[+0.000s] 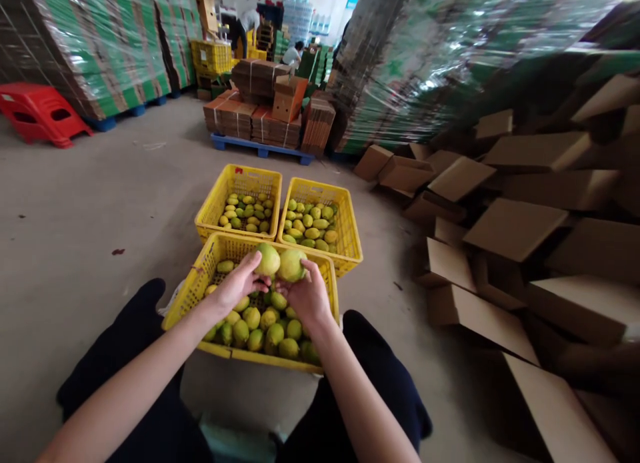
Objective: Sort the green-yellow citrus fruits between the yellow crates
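Above the near yellow crate [186, 307], my left hand [239, 281] is closed around a greenish-yellow lemon [268, 257]. My right hand [309, 295] grips a second lemon [292, 265] right beside it; the two fruits nearly touch. Some of my fingers are hidden behind and under the fruit. Below both hands lie many green and yellow lemons [255, 340] inside the near crate. Just beyond it stand a left crate [211, 208] and a right crate [351, 228], each with smaller-looking yellow and green lemons on the bottom.
Open cardboard boxes [515, 228] are heaped on the right. A blue pallet [263, 149] carries flattened cartons ahead. Film-wrapped stacks [115, 43] stand at both sides, with a red stool [43, 113] at left. Two people [250, 21] are in the background. My knees flank the near crate.
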`<control>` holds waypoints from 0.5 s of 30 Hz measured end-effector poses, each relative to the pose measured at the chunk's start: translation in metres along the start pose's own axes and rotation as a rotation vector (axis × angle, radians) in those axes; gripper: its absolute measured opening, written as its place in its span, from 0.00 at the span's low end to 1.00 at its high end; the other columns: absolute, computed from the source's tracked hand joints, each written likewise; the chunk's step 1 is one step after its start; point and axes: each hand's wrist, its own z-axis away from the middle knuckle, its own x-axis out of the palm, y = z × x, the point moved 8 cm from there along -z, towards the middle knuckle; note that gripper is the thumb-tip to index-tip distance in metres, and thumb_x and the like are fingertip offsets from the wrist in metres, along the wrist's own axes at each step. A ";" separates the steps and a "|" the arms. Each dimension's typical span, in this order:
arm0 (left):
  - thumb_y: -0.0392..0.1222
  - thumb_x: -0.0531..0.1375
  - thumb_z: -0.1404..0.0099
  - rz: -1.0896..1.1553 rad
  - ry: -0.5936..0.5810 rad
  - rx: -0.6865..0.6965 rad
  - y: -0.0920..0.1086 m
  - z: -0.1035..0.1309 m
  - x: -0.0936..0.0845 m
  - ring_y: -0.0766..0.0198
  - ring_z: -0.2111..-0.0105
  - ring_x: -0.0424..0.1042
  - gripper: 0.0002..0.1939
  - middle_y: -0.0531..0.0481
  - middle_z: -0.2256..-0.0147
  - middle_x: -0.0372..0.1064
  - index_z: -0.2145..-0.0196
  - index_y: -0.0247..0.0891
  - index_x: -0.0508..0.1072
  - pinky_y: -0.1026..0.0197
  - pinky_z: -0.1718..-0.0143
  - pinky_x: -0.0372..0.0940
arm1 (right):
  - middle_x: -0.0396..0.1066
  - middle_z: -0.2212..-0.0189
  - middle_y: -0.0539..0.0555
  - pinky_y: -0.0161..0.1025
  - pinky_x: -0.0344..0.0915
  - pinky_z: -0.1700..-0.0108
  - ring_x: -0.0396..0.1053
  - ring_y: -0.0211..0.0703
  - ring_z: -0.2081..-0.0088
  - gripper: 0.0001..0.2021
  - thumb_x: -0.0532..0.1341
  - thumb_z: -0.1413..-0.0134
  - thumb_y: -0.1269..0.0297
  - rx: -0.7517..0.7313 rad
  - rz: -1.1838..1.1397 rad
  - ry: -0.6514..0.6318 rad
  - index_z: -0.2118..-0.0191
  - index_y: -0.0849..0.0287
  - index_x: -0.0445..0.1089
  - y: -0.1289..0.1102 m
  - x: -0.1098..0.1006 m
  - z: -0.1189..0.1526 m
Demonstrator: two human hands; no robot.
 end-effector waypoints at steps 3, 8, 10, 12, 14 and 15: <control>0.50 0.71 0.47 -0.298 0.247 0.416 0.036 0.017 -0.011 0.54 0.51 0.70 0.31 0.44 0.48 0.69 0.48 0.43 0.68 0.57 0.53 0.67 | 0.71 0.58 0.51 0.44 0.72 0.58 0.71 0.46 0.59 0.25 0.71 0.58 0.61 -0.452 0.276 0.151 0.53 0.50 0.65 -0.040 -0.005 0.022; 0.42 0.72 0.47 -0.706 0.184 0.760 0.062 0.042 0.008 0.50 0.45 0.66 0.28 0.45 0.48 0.70 0.49 0.46 0.72 0.49 0.39 0.58 | 0.61 0.50 0.54 0.47 0.68 0.48 0.63 0.50 0.45 0.27 0.71 0.55 0.68 -0.907 0.657 0.173 0.49 0.46 0.66 -0.072 0.006 0.060; 0.42 0.71 0.45 -0.754 0.132 0.780 0.062 0.045 0.012 0.51 0.45 0.66 0.27 0.45 0.48 0.69 0.47 0.47 0.72 0.49 0.40 0.59 | 0.60 0.51 0.54 0.47 0.68 0.48 0.63 0.50 0.45 0.27 0.72 0.56 0.68 -0.940 0.682 0.163 0.49 0.46 0.67 -0.074 0.005 0.063; 0.42 0.70 0.43 -0.744 0.121 0.756 0.061 0.044 0.011 0.51 0.45 0.65 0.27 0.45 0.47 0.67 0.46 0.49 0.72 0.51 0.44 0.64 | 0.61 0.52 0.54 0.48 0.68 0.48 0.64 0.50 0.47 0.28 0.73 0.58 0.66 -0.892 0.674 0.135 0.50 0.48 0.66 -0.073 0.003 0.059; 0.43 0.71 0.44 -0.697 0.144 0.713 0.059 0.041 0.007 0.50 0.44 0.64 0.27 0.45 0.45 0.64 0.46 0.49 0.73 0.54 0.47 0.67 | 0.63 0.52 0.54 0.48 0.69 0.49 0.65 0.49 0.50 0.30 0.75 0.61 0.64 -0.818 0.639 0.133 0.51 0.49 0.65 -0.070 -0.001 0.053; 0.43 0.72 0.46 -0.661 0.157 0.686 0.058 0.039 0.004 0.50 0.45 0.65 0.28 0.45 0.46 0.63 0.47 0.49 0.74 0.55 0.48 0.68 | 0.63 0.53 0.53 0.47 0.69 0.49 0.66 0.48 0.51 0.31 0.75 0.63 0.63 -0.789 0.611 0.142 0.51 0.49 0.64 -0.070 -0.003 0.051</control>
